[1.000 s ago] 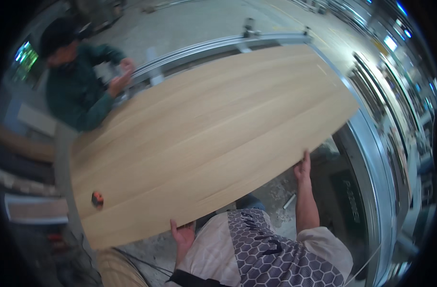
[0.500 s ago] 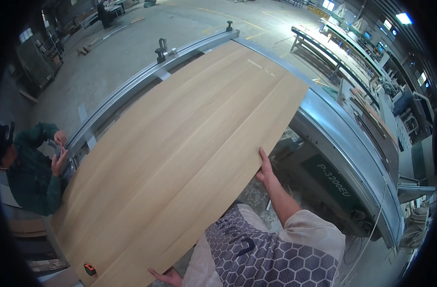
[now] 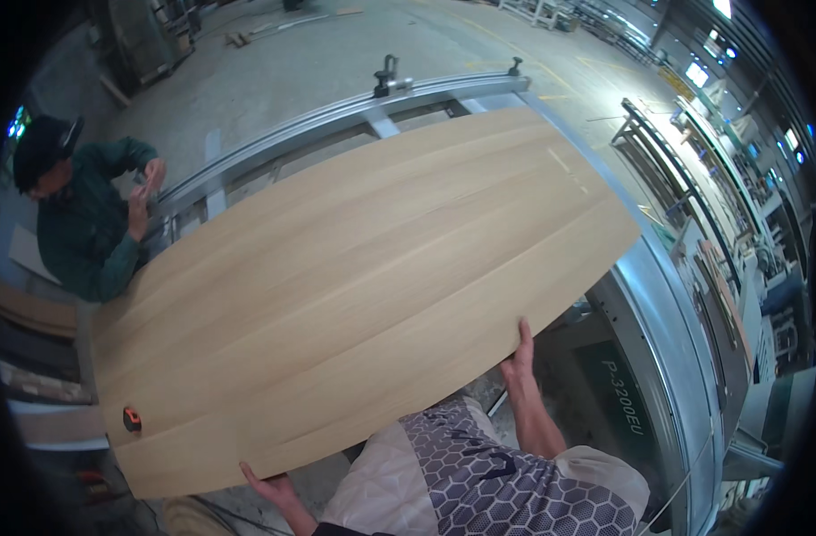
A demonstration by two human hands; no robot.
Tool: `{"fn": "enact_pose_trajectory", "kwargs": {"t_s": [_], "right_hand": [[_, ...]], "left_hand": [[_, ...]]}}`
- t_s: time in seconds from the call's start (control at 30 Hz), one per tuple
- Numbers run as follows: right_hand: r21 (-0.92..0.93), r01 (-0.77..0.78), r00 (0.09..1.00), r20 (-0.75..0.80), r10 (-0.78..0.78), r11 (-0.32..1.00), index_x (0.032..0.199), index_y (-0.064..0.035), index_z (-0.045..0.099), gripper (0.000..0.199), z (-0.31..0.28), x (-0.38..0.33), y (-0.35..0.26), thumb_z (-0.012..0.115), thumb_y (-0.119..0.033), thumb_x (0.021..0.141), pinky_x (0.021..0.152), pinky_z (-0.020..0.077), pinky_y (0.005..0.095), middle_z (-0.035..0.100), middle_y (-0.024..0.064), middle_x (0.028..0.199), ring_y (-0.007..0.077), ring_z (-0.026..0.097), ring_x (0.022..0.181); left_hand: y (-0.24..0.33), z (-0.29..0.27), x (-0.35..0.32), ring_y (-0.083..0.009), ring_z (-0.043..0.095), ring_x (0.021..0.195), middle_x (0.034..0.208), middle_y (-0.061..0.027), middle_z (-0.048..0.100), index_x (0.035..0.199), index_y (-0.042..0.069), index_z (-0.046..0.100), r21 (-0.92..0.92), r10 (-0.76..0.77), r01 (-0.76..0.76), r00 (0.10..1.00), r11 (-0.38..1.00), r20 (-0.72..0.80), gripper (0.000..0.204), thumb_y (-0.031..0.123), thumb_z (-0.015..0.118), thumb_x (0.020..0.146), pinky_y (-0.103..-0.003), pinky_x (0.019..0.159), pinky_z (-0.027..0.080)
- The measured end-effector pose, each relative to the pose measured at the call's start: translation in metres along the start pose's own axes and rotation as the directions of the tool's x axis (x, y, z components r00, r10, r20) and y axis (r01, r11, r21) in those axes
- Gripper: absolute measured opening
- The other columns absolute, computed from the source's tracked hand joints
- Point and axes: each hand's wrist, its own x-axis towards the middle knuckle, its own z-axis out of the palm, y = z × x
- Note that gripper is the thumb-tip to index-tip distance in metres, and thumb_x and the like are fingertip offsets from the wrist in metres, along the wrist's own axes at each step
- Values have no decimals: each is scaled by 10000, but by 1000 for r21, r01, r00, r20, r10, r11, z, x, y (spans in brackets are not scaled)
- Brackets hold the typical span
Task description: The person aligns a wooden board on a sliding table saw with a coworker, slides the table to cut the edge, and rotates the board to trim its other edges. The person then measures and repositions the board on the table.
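A large wood-grain panel (image 3: 363,286) lies flat across a metal saw table, its near long edge toward me. My left hand (image 3: 269,487) grips that edge near its left end, thumb on top and fingers hidden beneath. Farther right, my right hand (image 3: 518,360) clasps the same edge, thumb up along it and the other fingers mostly under the board. On the panel's left end sits a small black and orange tape measure (image 3: 133,419), apart from both hands.
At the left a co-worker (image 3: 95,205) in a dark cap and green jacket holds both hands together near the panel's far corner. A metal rail with clamps (image 3: 336,119) runs behind the panel. The saw's metal body (image 3: 636,313) stands at right; stacked boards (image 3: 33,308) lie at left.
My view has tilted and turned, so panel, rail and co-worker sit differently in the picture. Both hands keep their hold on the panel's edge; the tape measure stays on it.
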Motion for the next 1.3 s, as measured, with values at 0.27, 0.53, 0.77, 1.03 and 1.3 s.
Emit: {"fn": "enact_pose_trajectory", "kwargs": {"t_s": [0.27,0.53,0.77,1.03,1.3], "right_hand": [[-40,33,999,-24,-34,999,1407,-55,423,616,-44,-20,-26,512,-472,962,1078,404,448,519,137,1378,296,497,1261],[-43,-47,997,-66,44,998,1418,-95,427,647,-85,-61,-24,490,-533,945,1066,415,462,496,117,1404,321,497,1255],[-138,74,991,-96,-88,988,1403,-88,437,666,-75,-75,-15,523,-546,927,1022,439,455,517,121,1370,312,497,1241],[-417,175,959,-133,-251,892,1394,-48,434,621,-120,-20,-42,548,-450,934,1025,437,463,502,139,1377,315,503,1232],[-960,-225,668,-29,-744,-165,1449,-33,371,776,-60,-24,-38,599,-498,872,1070,386,510,235,303,1515,471,413,1299]], "left_hand": [[4,-23,-58,-239,509,1229,1350,-49,535,1389,125,455,-18,-55,56,998,998,38,593,440,617,914,-419,1022,415],[19,-71,-83,-242,502,1244,1339,-50,550,1388,128,456,-89,-189,191,982,978,24,570,378,643,911,-436,1063,392],[22,-83,-85,-228,505,1252,1344,-48,552,1383,113,456,-27,-235,240,965,970,115,537,370,605,935,-418,1067,392],[17,-88,-72,-218,502,1247,1333,-44,552,1379,102,456,0,-300,302,947,953,117,505,361,564,960,-411,1053,389],[25,-97,-74,-252,547,1191,1305,-64,569,1352,133,483,154,-335,316,934,936,123,571,514,556,932,-449,973,462]]}}
